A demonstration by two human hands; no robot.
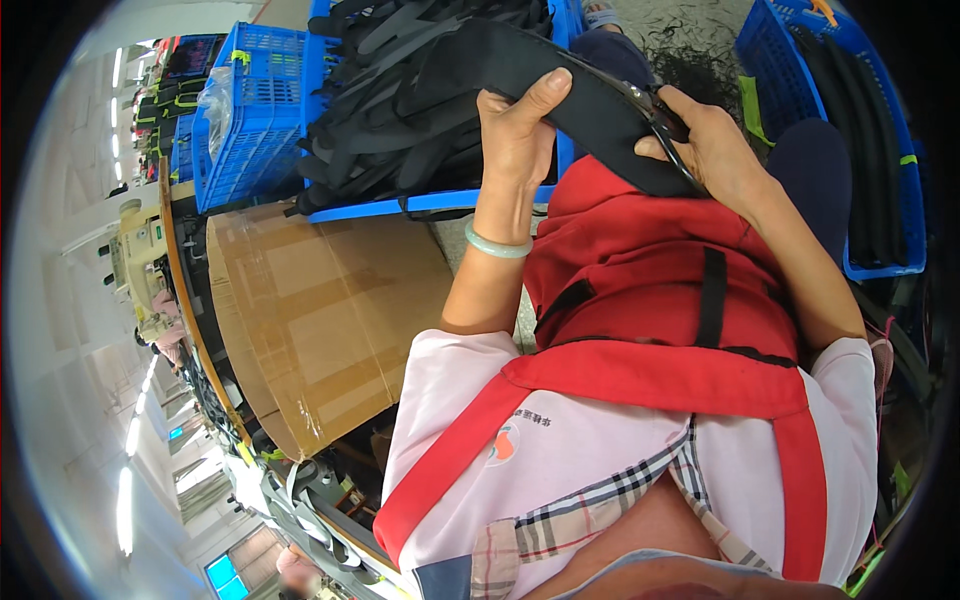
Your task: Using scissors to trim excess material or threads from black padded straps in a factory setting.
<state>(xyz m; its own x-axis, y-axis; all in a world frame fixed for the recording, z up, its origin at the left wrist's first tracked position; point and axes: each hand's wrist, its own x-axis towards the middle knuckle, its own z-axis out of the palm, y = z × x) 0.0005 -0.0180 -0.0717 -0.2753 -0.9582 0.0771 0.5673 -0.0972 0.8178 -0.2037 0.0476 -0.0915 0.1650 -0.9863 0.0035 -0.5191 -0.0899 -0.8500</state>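
Note:
A long black padded fabric strip (600,125) stretches above my lap, curved and tilted. My left hand (522,128) is closed on it, thumb on top and fingers beneath. At the strip's far right edge, my right hand (728,152) grips a pair of dark-handled scissors (658,118). The metal blades lie along that edge, pointing away to the left; whether they are parted I cannot tell. Part of the scissors' handles is hidden by my fingers. A red apron (640,275) covers my lap below the strip.
Ahead on the left, a blue crate (440,203) is heaped with similar black pieces (390,115). Another blue crate (785,65) at the right holds long black strips (865,150). Cardboard (335,315) lies to my left, beside further blue crates (255,110). Dark scraps (695,60) litter the floor.

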